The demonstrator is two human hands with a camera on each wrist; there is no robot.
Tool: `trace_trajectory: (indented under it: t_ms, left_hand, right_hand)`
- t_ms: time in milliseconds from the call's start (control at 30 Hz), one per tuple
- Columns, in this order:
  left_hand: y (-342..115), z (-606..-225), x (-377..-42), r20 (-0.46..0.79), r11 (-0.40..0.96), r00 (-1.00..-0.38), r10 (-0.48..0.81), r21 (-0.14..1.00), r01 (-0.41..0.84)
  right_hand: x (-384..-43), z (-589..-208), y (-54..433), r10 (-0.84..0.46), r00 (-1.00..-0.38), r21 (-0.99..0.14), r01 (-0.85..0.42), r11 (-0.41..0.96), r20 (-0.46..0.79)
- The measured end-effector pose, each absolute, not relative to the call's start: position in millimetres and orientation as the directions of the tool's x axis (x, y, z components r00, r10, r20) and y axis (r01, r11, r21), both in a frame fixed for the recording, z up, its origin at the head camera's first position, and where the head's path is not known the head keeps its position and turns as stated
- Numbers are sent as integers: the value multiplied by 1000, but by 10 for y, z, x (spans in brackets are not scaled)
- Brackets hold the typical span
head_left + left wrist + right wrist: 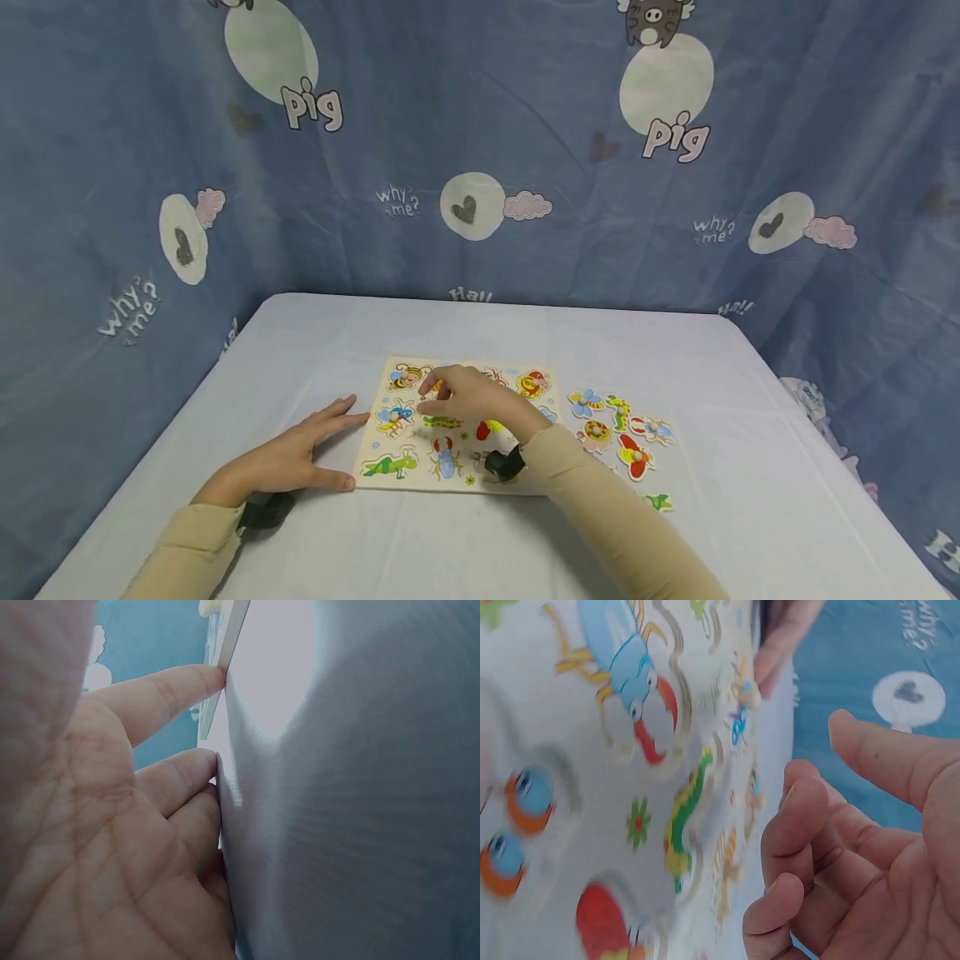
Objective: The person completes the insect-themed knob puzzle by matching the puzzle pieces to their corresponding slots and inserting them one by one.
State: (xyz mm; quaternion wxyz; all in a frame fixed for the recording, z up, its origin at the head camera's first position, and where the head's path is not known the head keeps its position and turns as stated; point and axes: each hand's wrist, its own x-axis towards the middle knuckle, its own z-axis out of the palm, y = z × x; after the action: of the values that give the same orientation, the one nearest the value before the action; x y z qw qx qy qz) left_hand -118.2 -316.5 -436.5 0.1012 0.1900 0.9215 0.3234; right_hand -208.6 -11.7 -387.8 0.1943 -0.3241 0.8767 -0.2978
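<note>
While L hand (296, 458) touches puzzle bd (424, 443) w/ fingers spread, R hand (482, 400) hovers above, fingers loose, empty.

Left hand (300, 457): bare, below a long, plain beige cloth sleeve (183, 550)
Right hand (476, 398): bare, below a matching beige cloth sleeve (607, 508)
Worn at left: blocky black device (266, 512)
Worn at right: small, rounded black device (502, 465)

The board (422, 485) looks like smooth wood, the backdrop (480, 125) matt cloth
</note>
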Motion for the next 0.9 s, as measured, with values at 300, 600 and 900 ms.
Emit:
trace_trajectory:
  t_ms: [300,600,900]
  left_hand:
    - [-3163,-4370,-1186,-63,716,-911,407,641,275]
    - [-3138,-4366,-1195,-72,720,-912,404,640,269]
    - [-3132,-4351,-1173,-75,732,-916,393,629,263]
  right_hand:
    - [-2090,-3805,276,-686,-721,-661,-468,586,-97]
    - [-2037,-3774,629,-640,-765,-690,-423,587,-76]
    - [-1984,-3841,819,-598,-799,-694,-394,603,-66]
